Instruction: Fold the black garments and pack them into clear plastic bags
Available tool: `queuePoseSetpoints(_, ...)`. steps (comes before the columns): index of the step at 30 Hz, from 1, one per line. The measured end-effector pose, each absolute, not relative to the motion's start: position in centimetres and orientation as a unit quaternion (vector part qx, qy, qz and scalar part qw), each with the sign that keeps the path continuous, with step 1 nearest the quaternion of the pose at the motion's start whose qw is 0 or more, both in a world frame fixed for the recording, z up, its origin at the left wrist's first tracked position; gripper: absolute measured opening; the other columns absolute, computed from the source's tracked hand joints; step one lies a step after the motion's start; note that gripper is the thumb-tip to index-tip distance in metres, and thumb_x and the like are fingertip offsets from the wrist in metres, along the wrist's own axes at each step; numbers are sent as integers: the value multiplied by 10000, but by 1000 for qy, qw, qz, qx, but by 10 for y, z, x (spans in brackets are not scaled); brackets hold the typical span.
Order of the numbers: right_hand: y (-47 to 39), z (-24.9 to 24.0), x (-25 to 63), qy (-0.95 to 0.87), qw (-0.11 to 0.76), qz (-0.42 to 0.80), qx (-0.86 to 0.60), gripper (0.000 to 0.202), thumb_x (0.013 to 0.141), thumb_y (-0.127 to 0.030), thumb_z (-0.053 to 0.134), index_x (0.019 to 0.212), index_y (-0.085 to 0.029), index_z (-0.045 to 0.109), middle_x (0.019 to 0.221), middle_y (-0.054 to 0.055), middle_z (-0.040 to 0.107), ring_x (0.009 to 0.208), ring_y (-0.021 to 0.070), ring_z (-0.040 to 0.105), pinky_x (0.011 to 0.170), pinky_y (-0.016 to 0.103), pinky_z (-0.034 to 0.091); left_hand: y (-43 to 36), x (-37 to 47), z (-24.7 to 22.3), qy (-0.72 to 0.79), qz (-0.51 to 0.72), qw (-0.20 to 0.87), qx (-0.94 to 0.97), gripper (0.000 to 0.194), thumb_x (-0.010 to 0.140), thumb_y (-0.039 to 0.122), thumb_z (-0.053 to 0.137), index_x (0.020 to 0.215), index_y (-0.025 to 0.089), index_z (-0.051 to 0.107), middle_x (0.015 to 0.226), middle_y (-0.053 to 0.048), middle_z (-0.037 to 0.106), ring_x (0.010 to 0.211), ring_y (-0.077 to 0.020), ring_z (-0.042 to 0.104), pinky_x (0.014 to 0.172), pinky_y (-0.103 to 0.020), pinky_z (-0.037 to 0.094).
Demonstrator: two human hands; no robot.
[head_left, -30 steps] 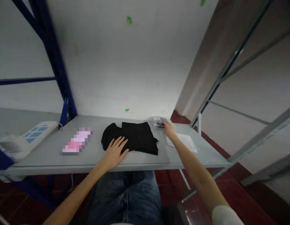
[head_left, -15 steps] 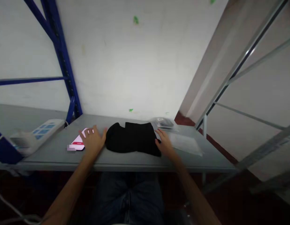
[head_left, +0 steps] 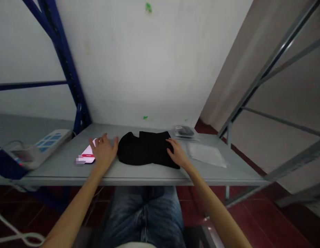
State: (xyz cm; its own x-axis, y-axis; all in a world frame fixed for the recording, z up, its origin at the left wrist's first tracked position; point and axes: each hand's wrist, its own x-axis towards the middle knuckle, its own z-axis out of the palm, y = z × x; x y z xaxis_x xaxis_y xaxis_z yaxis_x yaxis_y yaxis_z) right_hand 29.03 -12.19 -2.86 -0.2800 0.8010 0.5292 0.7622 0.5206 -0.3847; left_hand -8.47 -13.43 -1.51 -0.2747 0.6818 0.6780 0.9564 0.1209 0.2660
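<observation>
The black cloth (head_left: 147, 148) lies flat near the middle of the grey table (head_left: 149, 175), close to its front edge. The material is matte and dark. Its outline is rounded at the left end and nearly straight-edged at the right, with a notch in the far edge.

The right hand (head_left: 176, 152) rests its fingertips on the right end of the cloth; its fingers are slightly bent and parted. The left hand (head_left: 104, 150) is positioned at the rounded end, fingers spread, the thumb beside the cloth edge (whether it touches cannot be determined). This hand partly covers a phone (head_left: 88, 154) with a lit pink screen and a red band; any writing on the screen is illegible.

Right of the cloth, toward the wall (head_left: 149, 69), is a clear plastic packet (head_left: 184, 131) with dark contents and a small white label, too small to read. Nearer the front is a flat, translucent whitish bag (head_left: 207, 154), roughly rectangular, its surface smooth.

At the far left stands a white device (head_left: 52, 143) with light-blue rectangular panels. The wall is white and painted, marked with small green patches. A blue metal frame (head_left: 69, 72) rises at the left.
</observation>
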Motion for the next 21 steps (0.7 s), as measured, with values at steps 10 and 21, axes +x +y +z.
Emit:
queuePoseSetpoints(10,-22,5,275,-823,48,-91,-558,539,986,-98,426,1525,-111,452,1503,186,541,1369,264,512,1130,378,417,-27,-15,5,-659,-253,25,-708,400,949,396,507,1209,169,709,1206,-158,755,1242,-366,637,1232,-597,213)
queuePoseSetpoints(21,-22,13,280,-802,57,-136,-579,369,1020,-103,403,1332,-167,589,1334,174,584,1237,276,533,962,358,495,10,-19,-1,-585,-280,-45,-760,209,846,355,637,1008,256,723,1157,-42,792,1212,-307,669,1263,-609,156)
